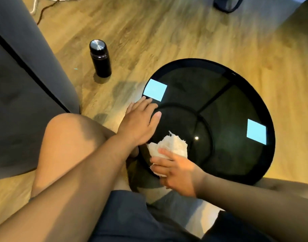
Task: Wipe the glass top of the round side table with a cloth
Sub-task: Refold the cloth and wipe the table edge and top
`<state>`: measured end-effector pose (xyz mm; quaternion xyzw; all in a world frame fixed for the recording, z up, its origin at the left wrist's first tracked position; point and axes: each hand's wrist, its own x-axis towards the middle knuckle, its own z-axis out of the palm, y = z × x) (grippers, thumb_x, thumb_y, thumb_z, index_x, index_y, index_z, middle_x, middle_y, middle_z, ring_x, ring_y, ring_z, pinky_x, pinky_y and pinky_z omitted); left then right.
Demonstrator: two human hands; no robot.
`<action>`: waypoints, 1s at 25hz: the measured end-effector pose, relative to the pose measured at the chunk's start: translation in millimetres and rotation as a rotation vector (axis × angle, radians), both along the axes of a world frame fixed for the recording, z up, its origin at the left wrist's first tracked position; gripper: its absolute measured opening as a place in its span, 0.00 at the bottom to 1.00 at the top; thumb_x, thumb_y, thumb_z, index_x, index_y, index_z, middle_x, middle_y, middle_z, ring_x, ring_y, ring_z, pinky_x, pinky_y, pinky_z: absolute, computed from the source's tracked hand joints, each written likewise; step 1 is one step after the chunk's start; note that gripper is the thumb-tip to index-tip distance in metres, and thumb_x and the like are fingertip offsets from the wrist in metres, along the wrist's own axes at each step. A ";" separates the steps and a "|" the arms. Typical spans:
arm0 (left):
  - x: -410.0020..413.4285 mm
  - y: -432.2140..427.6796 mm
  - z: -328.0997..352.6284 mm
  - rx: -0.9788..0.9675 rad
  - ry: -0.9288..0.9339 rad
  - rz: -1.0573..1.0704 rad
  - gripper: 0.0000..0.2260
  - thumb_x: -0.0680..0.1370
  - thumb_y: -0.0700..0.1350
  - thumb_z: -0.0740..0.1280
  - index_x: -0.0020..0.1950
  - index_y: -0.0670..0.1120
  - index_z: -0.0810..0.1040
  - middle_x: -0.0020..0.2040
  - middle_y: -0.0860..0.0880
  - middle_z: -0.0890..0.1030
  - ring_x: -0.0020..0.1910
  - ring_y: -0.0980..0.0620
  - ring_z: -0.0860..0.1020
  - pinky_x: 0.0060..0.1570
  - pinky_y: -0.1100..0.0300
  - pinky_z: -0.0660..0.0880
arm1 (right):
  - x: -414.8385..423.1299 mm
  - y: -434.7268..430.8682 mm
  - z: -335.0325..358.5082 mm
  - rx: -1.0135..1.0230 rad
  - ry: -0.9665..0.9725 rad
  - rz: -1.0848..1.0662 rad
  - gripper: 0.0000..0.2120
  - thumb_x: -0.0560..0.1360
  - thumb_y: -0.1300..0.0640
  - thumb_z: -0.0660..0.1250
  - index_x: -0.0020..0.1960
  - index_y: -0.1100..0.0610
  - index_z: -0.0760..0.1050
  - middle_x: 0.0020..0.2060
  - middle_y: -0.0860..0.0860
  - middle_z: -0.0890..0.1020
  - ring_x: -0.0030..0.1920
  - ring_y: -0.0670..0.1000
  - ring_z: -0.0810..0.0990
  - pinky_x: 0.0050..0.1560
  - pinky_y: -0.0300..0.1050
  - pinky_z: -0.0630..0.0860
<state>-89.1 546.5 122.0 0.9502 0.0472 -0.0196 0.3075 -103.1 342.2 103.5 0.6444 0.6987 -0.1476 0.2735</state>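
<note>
White, frayed, bunched cloth point(170, 145) lies on the near-left part of the glass, just inside the rim. Wad is compact with no strong long axis; the ragged edge points far, toward the centre. Right hand point(177, 173) grips it, thumb and curled fingers bearing down, probably for wiping pressure. Left hand point(141, 123) rests flat on the left edge, fingers straight, holding nothing; likely steadying the round, dark, black-rimmed glass desk point(233, 163). Black cylindrical flask point(100, 58) stands upright on the wood floor point(149, 32), far left, well apart.
</note>
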 end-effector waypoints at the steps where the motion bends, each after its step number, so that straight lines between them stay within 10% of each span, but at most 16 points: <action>1: -1.1 -6.2 0.5 0.028 -0.004 -0.029 0.20 0.84 0.53 0.51 0.75 0.49 0.67 0.79 0.49 0.63 0.80 0.52 0.54 0.79 0.49 0.48 | -9.9 -22.5 -2.4 0.004 -0.046 0.010 0.12 0.61 0.45 0.79 0.44 0.39 0.84 0.58 0.43 0.81 0.70 0.51 0.68 0.76 0.60 0.48; 8: -19.8 -87.5 5.5 0.189 -0.019 -0.396 0.22 0.84 0.55 0.52 0.76 0.50 0.66 0.79 0.50 0.62 0.80 0.51 0.52 0.79 0.47 0.45 | -14.5 -191.2 7.8 0.275 -0.090 0.031 0.11 0.78 0.55 0.64 0.52 0.44 0.83 0.72 0.41 0.70 0.74 0.51 0.64 0.73 0.56 0.62; 13: -29.2 -152.6 7.8 0.220 -0.057 -0.579 0.22 0.84 0.56 0.53 0.76 0.50 0.66 0.80 0.51 0.61 0.81 0.52 0.51 0.79 0.46 0.44 | 28.0 -284.3 -8.2 0.316 -0.172 -0.081 0.07 0.73 0.56 0.70 0.42 0.47 0.86 0.70 0.43 0.71 0.72 0.57 0.64 0.72 0.58 0.61; 18: -29.7 -209.6 12.8 0.196 0.002 -0.672 0.21 0.84 0.55 0.54 0.76 0.51 0.65 0.80 0.52 0.61 0.80 0.54 0.50 0.79 0.46 0.44 | 83.5 -398.3 36.3 0.870 -0.466 -1.117 0.18 0.72 0.65 0.60 0.55 0.52 0.81 0.66 0.60 0.72 0.56 0.68 0.76 0.55 0.61 0.74; 21: -9.8 -261.3 25.4 -0.056 0.063 -0.579 0.20 0.83 0.53 0.58 0.75 0.51 0.67 0.75 0.52 0.69 0.77 0.55 0.61 0.78 0.50 0.54 | 86.2 -408.7 80.1 1.639 0.145 -1.952 0.16 0.70 0.65 0.62 0.54 0.50 0.76 0.49 0.61 0.81 0.43 0.58 0.84 0.44 0.55 0.77; 25: 28.2 -351.6 62.4 -0.606 0.282 -0.360 0.14 0.81 0.52 0.64 0.66 0.50 0.76 0.61 0.53 0.80 0.61 0.56 0.77 0.59 0.65 0.72 | 56.7 -390.5 105.9 2.204 1.530 -1.926 0.16 0.69 0.58 0.60 0.50 0.58 0.83 0.50 0.56 0.84 0.50 0.54 0.84 0.56 0.56 0.80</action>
